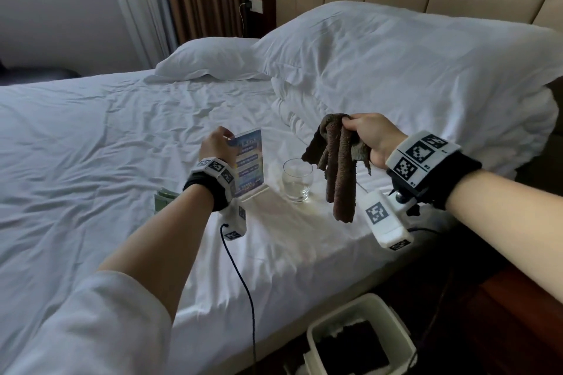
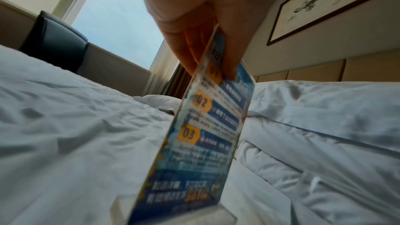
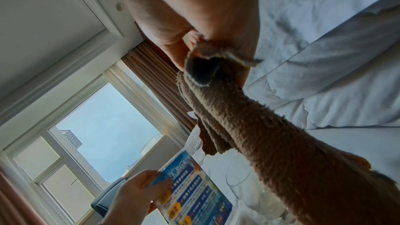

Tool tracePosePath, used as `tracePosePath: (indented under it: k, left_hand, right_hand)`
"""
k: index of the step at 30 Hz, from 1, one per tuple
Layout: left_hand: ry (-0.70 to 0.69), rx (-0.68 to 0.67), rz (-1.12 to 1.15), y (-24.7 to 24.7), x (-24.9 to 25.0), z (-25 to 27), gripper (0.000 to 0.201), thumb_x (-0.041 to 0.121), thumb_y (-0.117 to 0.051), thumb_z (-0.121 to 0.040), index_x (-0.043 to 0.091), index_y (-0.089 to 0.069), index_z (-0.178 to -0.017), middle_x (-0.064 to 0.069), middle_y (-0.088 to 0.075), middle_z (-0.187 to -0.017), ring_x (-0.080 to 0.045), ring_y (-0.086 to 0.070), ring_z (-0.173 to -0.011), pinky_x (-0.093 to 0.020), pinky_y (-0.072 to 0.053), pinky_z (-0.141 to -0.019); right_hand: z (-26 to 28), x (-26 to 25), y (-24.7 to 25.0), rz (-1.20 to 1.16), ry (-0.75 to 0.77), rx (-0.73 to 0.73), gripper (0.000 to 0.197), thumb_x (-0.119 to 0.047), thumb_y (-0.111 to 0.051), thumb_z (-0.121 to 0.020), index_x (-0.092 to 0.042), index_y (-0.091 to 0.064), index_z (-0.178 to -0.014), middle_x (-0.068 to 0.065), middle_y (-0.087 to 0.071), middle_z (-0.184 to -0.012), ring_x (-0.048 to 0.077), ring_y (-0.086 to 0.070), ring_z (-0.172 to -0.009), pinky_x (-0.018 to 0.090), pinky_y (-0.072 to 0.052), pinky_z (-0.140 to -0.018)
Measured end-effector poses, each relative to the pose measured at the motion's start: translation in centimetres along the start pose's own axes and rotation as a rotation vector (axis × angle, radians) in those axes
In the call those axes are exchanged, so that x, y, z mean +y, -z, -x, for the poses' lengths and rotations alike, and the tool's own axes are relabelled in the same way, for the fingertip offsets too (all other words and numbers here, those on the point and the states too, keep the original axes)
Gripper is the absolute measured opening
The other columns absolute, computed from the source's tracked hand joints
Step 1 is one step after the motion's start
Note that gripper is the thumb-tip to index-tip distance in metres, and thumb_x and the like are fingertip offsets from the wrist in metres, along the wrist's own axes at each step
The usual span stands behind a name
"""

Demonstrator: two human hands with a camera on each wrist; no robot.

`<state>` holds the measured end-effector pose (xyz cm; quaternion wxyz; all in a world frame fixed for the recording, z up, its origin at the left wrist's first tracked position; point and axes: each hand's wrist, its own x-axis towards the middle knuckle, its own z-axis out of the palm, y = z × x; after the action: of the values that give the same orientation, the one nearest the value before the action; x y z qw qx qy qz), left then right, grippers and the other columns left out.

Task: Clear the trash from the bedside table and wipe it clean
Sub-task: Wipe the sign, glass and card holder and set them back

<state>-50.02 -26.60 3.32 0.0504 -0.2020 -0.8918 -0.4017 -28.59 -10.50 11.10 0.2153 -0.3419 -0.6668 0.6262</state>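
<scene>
My left hand [image 1: 217,143] pinches the top of a blue printed card in a clear acrylic stand [image 1: 248,163], whose base rests on the white bed sheet [image 1: 91,137]. In the left wrist view the thumb and fingers [image 2: 229,67] clamp the card stand [image 2: 199,143] near its upper edge. My right hand [image 1: 370,135] grips a brown terry cloth [image 1: 338,167] that hangs down above the bed; the right wrist view shows the cloth [image 3: 270,143] bunched in the fist. A clear drinking glass [image 1: 297,180] stands on the sheet between the card and the cloth.
A white waste bin [image 1: 359,341] with a dark liner sits on the floor by the bed, bottom right. A dark wooden bedside table edge [image 1: 524,313] shows at the far right. Pillows [image 1: 396,70] lie against the padded headboard. A greenish item [image 1: 163,199] peeks out behind my left wrist.
</scene>
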Motion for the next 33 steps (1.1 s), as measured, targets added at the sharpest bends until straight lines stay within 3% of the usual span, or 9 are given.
tracePosePath:
  k: [4, 8, 10, 12, 16, 20, 25, 27, 33]
  left_hand:
    - [-0.099, 0.04, -0.038, 1.3, 1.6, -0.4, 0.016, 0.013, -0.057, -0.086, 0.007, -0.065, -0.098, -0.016, -0.067, -0.097, -0.033, -0.06, -0.09, -0.03, -0.045, -0.068]
    - [-0.159, 0.068, 0.065, 4.1, 4.7, -1.4, 0.013, 0.013, -0.062, -0.082, 0.009, -0.066, -0.093, -0.014, -0.068, -0.091, -0.03, -0.063, -0.087, -0.032, -0.051, -0.069]
    - [-0.214, 0.055, 0.119, 5.7, 6.7, -1.8, 0.013, 0.012, -0.067, -0.079, 0.009, -0.065, -0.091, -0.01, -0.066, -0.085, -0.025, -0.061, -0.078, -0.023, -0.048, -0.059]
    - [-0.267, 0.033, 0.197, 7.1, 9.0, -1.9, 0.013, 0.009, -0.07, -0.078, 0.01, -0.063, -0.089, -0.006, -0.061, -0.081, -0.019, -0.057, -0.068, -0.018, -0.046, -0.049]
    - [-0.384, -0.041, 0.392, 8.6, 14.8, -2.3, 0.019, 0.002, -0.072, -0.077, 0.012, -0.057, -0.08, 0.002, -0.055, -0.068, -0.004, -0.058, -0.056, -0.018, -0.053, -0.054]
    - [-0.496, -0.051, 0.461, 8.4, 20.6, -2.1, 0.021, 0.008, -0.078, -0.07, 0.01, -0.068, -0.089, 0.001, -0.06, -0.073, -0.014, -0.057, -0.068, -0.023, -0.052, -0.064]
    - [-0.584, -0.256, 0.649, 6.6, 27.8, -0.5, 0.021, 0.003, -0.077, -0.072, 0.012, -0.064, -0.086, -0.003, -0.064, -0.077, -0.022, -0.062, -0.072, -0.038, -0.056, -0.075]
    - [-0.606, -0.341, 0.708, 5.6, 30.5, 0.6, 0.02, 0.003, -0.075, -0.074, 0.013, -0.063, -0.086, -0.002, -0.063, -0.079, -0.019, -0.063, -0.071, -0.035, -0.057, -0.074]
    - [-0.667, -0.657, 0.849, 1.8, 37.6, 4.3, 0.018, 0.0, -0.069, -0.078, 0.014, -0.06, -0.083, -0.003, -0.063, -0.081, -0.015, -0.064, -0.068, -0.028, -0.059, -0.069]
  right_hand:
    - [0.1, -0.4, 0.0, 0.01, 0.011, 0.022, 0.019, -0.011, -0.051, -0.093, -0.005, -0.065, -0.084, 0.023, -0.064, -0.105, 0.034, -0.063, -0.097, 0.049, -0.049, -0.095]
    - [0.6, -2.5, 0.2, 0.026, 0.069, 0.029, 0.023, -0.011, -0.05, -0.094, 0.008, -0.063, -0.099, 0.02, -0.061, -0.098, 0.029, -0.06, -0.089, 0.046, -0.048, -0.093]
    - [1.1, -4.2, 0.4, 0.039, 0.102, 0.02, 0.022, -0.011, -0.049, -0.094, 0.006, -0.063, -0.094, 0.02, -0.061, -0.097, 0.029, -0.059, -0.088, 0.047, -0.048, -0.093]
    - [1.4, -5.9, 1.0, 0.046, 0.147, 0.03, 0.027, -0.011, -0.049, -0.094, 0.012, -0.06, -0.105, 0.02, -0.06, -0.097, 0.029, -0.059, -0.087, 0.048, -0.048, -0.093]
    - [1.9, -9.2, 3.4, 0.026, 0.22, 0.077, 0.028, -0.01, -0.049, -0.095, 0.011, -0.06, -0.11, 0.019, -0.06, -0.096, 0.028, -0.058, -0.086, 0.043, -0.049, -0.089]
    - [2.3, -12.0, 7.4, 0.001, 0.249, 0.169, 0.019, -0.014, -0.052, -0.094, -0.006, -0.066, -0.084, 0.013, -0.064, -0.093, 0.026, -0.06, -0.089, 0.042, -0.049, -0.09]
    - [2.9, -14.3, 13.8, -0.071, 0.308, 0.342, 0.019, -0.017, -0.055, -0.09, -0.013, -0.066, -0.075, 0.009, -0.067, -0.091, 0.027, -0.064, -0.09, 0.043, -0.048, -0.096]
    - [3.3, -14.6, 16.7, -0.086, 0.321, 0.412, 0.016, -0.021, -0.058, -0.085, -0.012, -0.067, -0.075, 0.011, -0.07, -0.096, 0.03, -0.066, -0.095, 0.048, -0.049, -0.097]
    - [6.2, -14.9, 23.3, -0.172, 0.294, 0.484, 0.019, -0.018, -0.053, -0.093, -0.011, -0.064, -0.079, 0.009, -0.066, -0.085, 0.026, -0.063, -0.079, 0.045, -0.05, -0.091]
